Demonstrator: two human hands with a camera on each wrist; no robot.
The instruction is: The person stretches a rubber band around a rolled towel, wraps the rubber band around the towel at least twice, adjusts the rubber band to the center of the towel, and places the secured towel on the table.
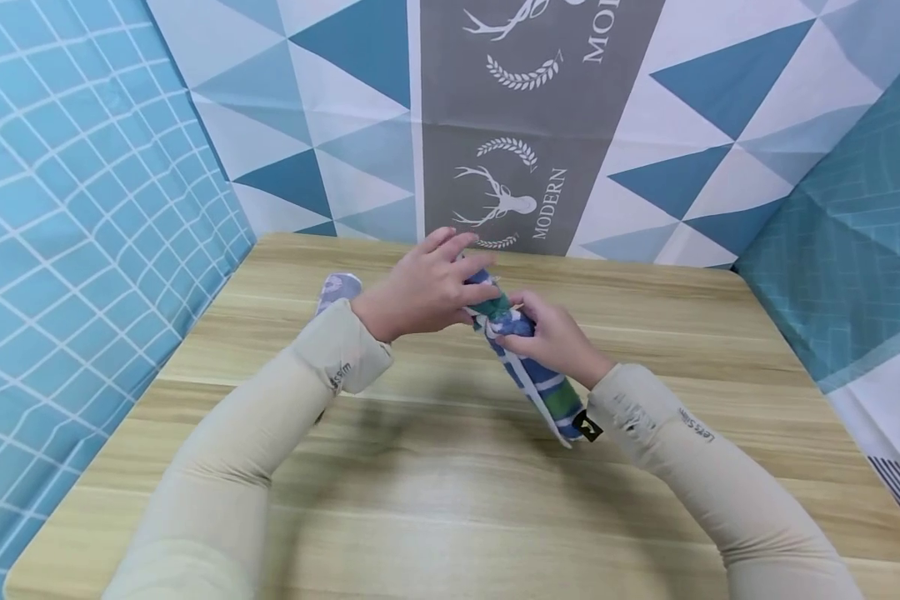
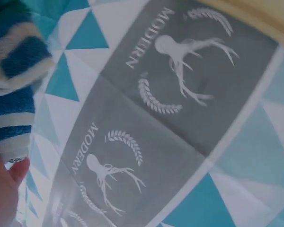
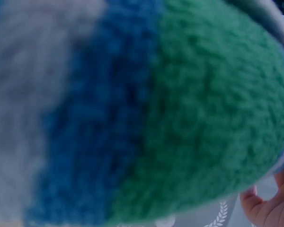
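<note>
This looks like a small screened-off booth, though whether it stands in a home or a studio cannot be told. A wood-grain surface [image 1: 435, 517] is set against a creased backdrop [image 1: 360, 58] of blue and white triangles, its grey band [image 1: 525, 112] printed with white stag heads [image 1: 521, 204] and the word MODERN. A creased sheet [image 1: 82, 167] with a tile-like grid forms the left side, a teal herringbone-print covering [image 1: 855, 217] the right.

The towel [image 1: 546, 381] is striped blue, white and green, its tag [image 1: 587, 426] black; the table [image 1: 435, 508] shows pale wood grain; the sleeves [image 1: 217, 467] are cream with dark lettering; the half-hidden cloth [image 1: 339, 288] seems lavender.
</note>
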